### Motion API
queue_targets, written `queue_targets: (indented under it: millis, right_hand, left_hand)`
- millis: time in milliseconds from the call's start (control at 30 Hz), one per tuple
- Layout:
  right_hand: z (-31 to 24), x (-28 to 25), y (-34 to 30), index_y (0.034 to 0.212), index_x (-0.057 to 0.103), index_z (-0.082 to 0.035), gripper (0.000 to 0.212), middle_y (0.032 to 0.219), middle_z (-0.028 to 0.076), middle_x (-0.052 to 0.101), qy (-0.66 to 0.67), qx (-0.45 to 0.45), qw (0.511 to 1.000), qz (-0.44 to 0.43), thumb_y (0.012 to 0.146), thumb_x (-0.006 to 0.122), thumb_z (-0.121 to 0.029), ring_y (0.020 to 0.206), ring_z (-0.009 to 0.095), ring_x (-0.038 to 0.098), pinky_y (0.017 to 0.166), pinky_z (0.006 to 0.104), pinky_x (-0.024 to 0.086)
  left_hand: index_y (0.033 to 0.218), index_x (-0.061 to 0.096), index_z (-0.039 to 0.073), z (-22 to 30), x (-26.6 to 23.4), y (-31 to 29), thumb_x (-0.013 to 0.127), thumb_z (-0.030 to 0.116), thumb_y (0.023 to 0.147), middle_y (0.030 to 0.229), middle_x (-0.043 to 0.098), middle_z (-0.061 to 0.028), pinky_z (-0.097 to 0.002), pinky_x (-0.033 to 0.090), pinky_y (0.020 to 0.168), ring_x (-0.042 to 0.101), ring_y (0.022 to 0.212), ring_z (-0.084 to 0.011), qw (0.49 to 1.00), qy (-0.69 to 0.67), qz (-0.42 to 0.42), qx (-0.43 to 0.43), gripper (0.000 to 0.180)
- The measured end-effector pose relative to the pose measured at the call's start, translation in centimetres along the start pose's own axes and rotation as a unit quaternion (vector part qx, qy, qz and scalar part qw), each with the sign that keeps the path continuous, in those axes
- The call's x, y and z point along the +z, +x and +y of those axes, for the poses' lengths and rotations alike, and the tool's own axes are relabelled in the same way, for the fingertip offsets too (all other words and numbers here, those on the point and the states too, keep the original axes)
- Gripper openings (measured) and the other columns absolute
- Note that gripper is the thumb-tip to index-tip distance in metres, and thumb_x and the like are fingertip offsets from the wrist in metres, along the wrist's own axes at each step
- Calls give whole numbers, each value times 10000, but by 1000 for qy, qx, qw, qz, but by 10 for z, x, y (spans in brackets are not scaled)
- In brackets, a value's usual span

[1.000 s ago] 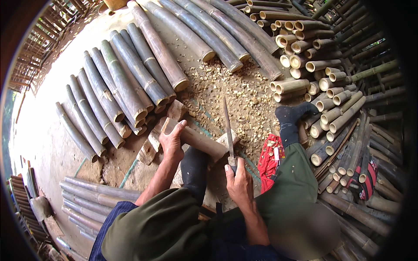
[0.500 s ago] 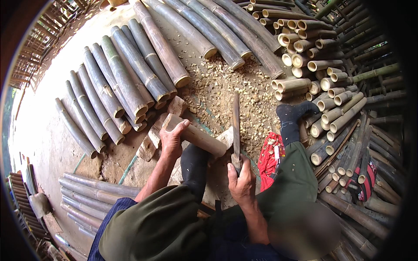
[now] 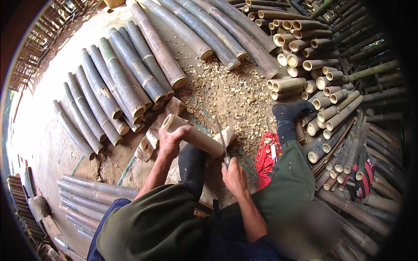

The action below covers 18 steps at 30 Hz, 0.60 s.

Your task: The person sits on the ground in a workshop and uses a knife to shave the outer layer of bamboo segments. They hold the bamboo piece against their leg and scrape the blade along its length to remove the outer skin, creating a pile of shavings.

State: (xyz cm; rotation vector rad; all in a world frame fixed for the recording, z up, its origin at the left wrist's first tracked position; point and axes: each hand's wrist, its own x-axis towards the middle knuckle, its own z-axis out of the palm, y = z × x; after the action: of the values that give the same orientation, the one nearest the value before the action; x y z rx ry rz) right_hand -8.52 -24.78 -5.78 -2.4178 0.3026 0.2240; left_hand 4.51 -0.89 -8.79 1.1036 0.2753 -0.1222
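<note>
My left hand [image 3: 170, 138] is wrapped around a short bamboo section [image 3: 201, 142] near its far-left end, whose hollow opening faces up. The section slants down to the right, over my dark-covered left foot and shin. In my right hand [image 3: 235, 177] is the handle of a long-bladed knife [image 3: 221, 135]. Its blade points away from me, seen nearly edge-on, beside the bamboo's lower right end; whether they touch I cannot tell. A pale wooden block [image 3: 227, 135] lies just behind that end.
Long bamboo poles [image 3: 130, 74] lie in rows ahead and left, with more poles [image 3: 93, 195] at lower left. Wood chips [image 3: 235, 93] cover the ground ahead. Cut bamboo pieces [image 3: 322, 65] are stacked at right. A red cloth [image 3: 266, 156] lies by my right leg.
The knife has swung left toward the bamboo's lower end, its blade turning from broadside to nearly edge-on. My left hand has rolled and tilted the bamboo, bringing its hollow upper end into sight.
</note>
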Motion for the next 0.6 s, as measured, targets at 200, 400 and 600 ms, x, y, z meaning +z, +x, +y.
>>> queue_targets:
  millis: [200, 400, 600]
  right_hand:
    - [-72, -54, 0, 1128, 574, 4, 240, 892, 260, 710, 48, -45, 998, 3, 1042, 698, -182, 833, 476, 723, 680, 520, 560]
    - [13, 14, -3, 1134, 556, -2, 286, 965, 313, 729, -81, 63, 993, -53, 1027, 686, -233, 915, 530, 720, 727, 553, 581]
    - [-65, -50, 3, 1147, 542, 4, 278, 977, 287, 720, 37, 6, 999, -14, 1042, 683, -210, 911, 528, 709, 740, 544, 570]
  left_hand:
    - [1111, 709, 14, 16, -4, -6, 900, 157, 811, 1026, 756, -77, -343, 579, 876, 713, 936, -177, 999, 44, -26, 15, 383]
    - [1133, 693, 21, 18, -2, -9, 934, 181, 769, 1042, 727, -63, -339, 580, 853, 696, 947, -168, 995, 86, -43, -16, 465]
    - [1135, 699, 16, 10, -5, -16, 932, 133, 808, 1025, 753, -79, -364, 615, 859, 726, 954, -194, 996, -34, 87, 4, 419]
